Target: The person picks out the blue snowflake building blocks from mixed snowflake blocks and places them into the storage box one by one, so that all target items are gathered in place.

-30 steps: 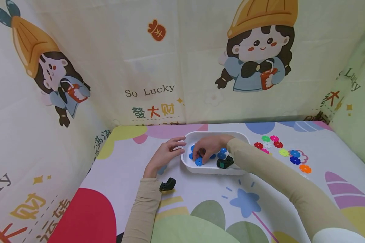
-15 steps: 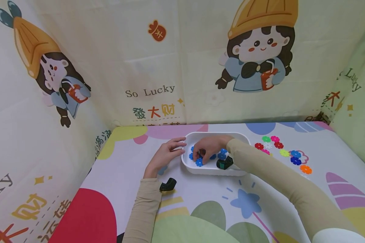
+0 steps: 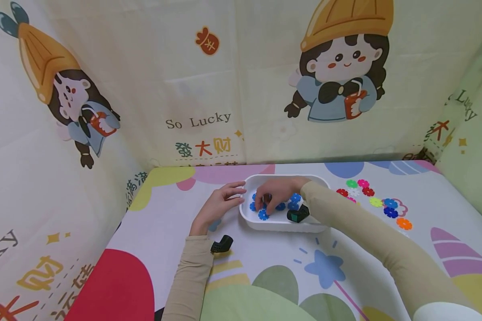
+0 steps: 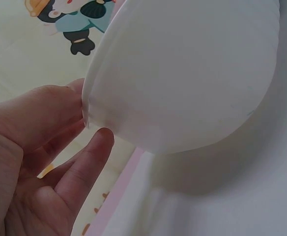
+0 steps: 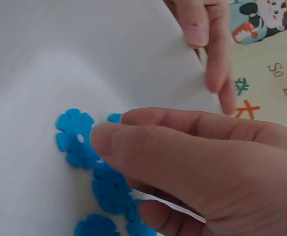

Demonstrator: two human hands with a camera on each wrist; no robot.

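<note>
In the head view a white tray (image 3: 247, 218) stands on the table, with several blue flower-shaped plastic discs (image 3: 280, 206) lying in it. My left hand (image 3: 218, 203) holds the tray's left end lightly, its fingertips on both sides of the rim (image 4: 86, 110). Reaching down into the tray, my right hand (image 3: 279, 191) has bent fingers over the discs. In the right wrist view its thumb (image 5: 106, 140) overlaps the edge of one blue disc (image 5: 74, 137), and I cannot tell whether a disc is pinched. More blue discs (image 5: 111, 187) lie beneath that hand.
Right of the tray lie loose flower discs on the table: green (image 3: 351, 183), pink (image 3: 363, 183), red (image 3: 368, 191), yellow (image 3: 375, 202), dark blue (image 3: 390, 212) and orange (image 3: 403, 224). Behind the table hangs a printed cloth (image 3: 261, 98). Each wrist wears a black device (image 3: 222, 244).
My right hand has lifted very slightly over the discs, and its thumb has shifted a little off the nearest one. The left hand and the tray stay where they were.
</note>
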